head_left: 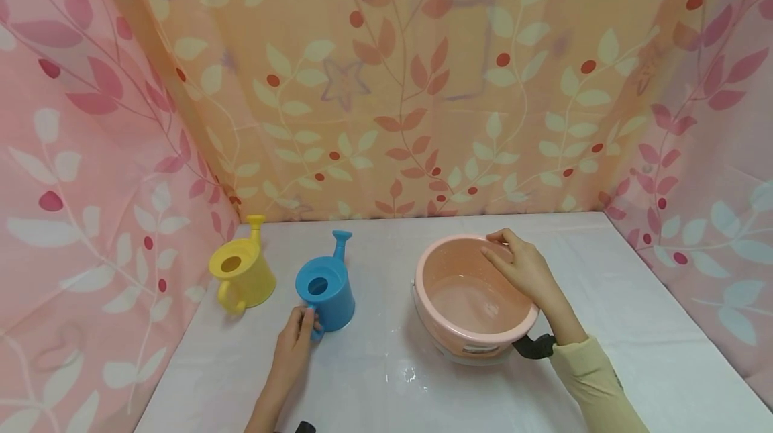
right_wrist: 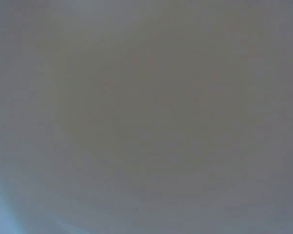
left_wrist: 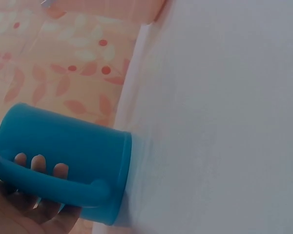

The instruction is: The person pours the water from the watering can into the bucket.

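A blue watering can [head_left: 334,295] stands upright on the white table, its spout towards the back. My left hand [head_left: 294,339] holds it by the handle; in the left wrist view, fingers [left_wrist: 61,170] pass through the handle [left_wrist: 49,185]. A pink bucket [head_left: 431,312] stands to the right, with what looks like water in the bottom. At its right rim is my right hand [head_left: 527,270], gripping the edge with the thumb on the inner side. The right wrist view is a grey blur and shows no clear shape.
Left of the blue can stands a yellow watering can [head_left: 256,282]. Wet drops [head_left: 410,374] lie on the white table [head_left: 374,393] in front of the bucket. A black strap or band [head_left: 534,347] is on the right wrist. Leaf-patterned cloth [head_left: 386,84] encloses the back and sides.
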`<state>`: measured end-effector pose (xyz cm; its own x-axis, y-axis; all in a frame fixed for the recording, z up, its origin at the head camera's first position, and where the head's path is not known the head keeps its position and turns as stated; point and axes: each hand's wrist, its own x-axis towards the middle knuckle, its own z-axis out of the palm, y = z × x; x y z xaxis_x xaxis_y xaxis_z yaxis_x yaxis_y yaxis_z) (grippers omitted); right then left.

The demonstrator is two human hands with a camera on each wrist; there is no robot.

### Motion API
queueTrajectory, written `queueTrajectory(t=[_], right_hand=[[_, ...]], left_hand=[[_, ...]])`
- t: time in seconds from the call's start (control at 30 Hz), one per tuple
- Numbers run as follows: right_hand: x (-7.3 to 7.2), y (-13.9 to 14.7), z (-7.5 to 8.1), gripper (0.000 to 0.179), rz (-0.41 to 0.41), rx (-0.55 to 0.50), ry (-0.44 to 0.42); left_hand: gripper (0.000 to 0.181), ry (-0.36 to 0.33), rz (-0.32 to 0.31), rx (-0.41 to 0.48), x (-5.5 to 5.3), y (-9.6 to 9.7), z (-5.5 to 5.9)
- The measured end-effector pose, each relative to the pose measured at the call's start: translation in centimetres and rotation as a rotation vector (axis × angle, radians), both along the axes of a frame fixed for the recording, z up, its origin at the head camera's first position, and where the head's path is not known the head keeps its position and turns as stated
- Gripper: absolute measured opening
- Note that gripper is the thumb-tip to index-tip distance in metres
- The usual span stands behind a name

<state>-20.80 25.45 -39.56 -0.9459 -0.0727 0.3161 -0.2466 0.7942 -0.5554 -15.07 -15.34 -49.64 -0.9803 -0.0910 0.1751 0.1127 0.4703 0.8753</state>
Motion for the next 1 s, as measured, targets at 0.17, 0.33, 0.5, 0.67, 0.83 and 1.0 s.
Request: queueTrajectory(t=[0.17, 0.33, 0.5, 0.67, 0.83, 1.0], right_hand=[[0.0, 0.0, -0.1, 0.038, 0.005, 0.002, 0.013], [0.0, 0.1, -0.1, 0.037, 0.001, 0.009, 0.032], [0.0, 0.2, 0.0, 0.035, 0.008, 0.022, 0.059], [0.0, 0.2, 0.0, 0.035, 0.012, 0.027, 0.062], [0.0, 0.2, 0.1, 0.034, 0.006, 0.009, 0.056], [0.0, 0.1, 0.0, 0.035, 0.008, 0.020, 0.045]], left_hand=[[0.031, -0.003, 0.010, 0.019, -0.1, 0.3, -0.1], [0.032, -0.008, -0.003, 0.063, -0.3, 0.6, -0.1], [0.034, -0.011, -0.010, 0.105, -0.5, 0.8, -0.2], [0.038, -0.038, 0.020, 0.172, -0.3, 1.3, -0.1], [0.038, -0.009, 0.067, 0.181, -0.4, 1.7, 0.0], [0.036, 0.041, 0.103, 0.191, -0.6, 1.8, -0.3]])
